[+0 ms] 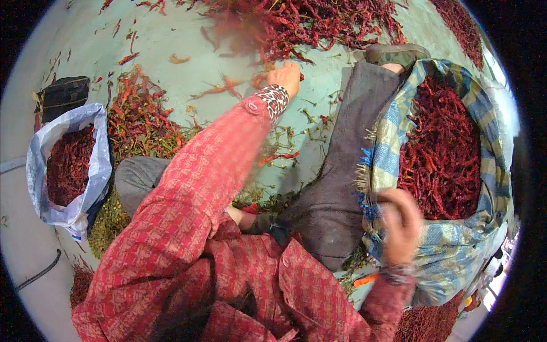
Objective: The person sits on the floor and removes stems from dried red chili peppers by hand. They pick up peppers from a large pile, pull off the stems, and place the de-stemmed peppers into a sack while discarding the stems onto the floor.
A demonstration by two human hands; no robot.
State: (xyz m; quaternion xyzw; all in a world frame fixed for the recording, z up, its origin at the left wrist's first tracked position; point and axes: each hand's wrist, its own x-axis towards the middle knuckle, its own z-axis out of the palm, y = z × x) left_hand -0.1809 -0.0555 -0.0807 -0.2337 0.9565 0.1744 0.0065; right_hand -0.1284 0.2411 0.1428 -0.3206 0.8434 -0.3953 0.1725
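- My left hand (286, 77) is stretched far forward, fingers curled down at the near edge of the big chili pile (302, 25). I can't tell if they're closed on a pod; knuckles hide the tips.
- A few loose chilies (223, 87) lie on the floor just left of that hand, apart from the pile.
- My right hand (400, 223) is blurred at the rim of the checked cloth (384, 142). Fingers look bent, but open or shut I can't tell.
- The cloth is bunched up like a bowl, so the dark red chilies (441, 142) heaped in it stay put right beside my right hand.
- My leg in grey trousers (342, 165) runs between the two hands, foot in a sandal (393, 54) by the pile.
- Green stems (285, 139) are scattered on the floor under my left arm.
- Farther left: a mixed orange-red heap (137, 114), then an open white sack (94, 171) with chilies inside, mouth rolled down so it stands open.
- Floor (171, 40) is pale green.
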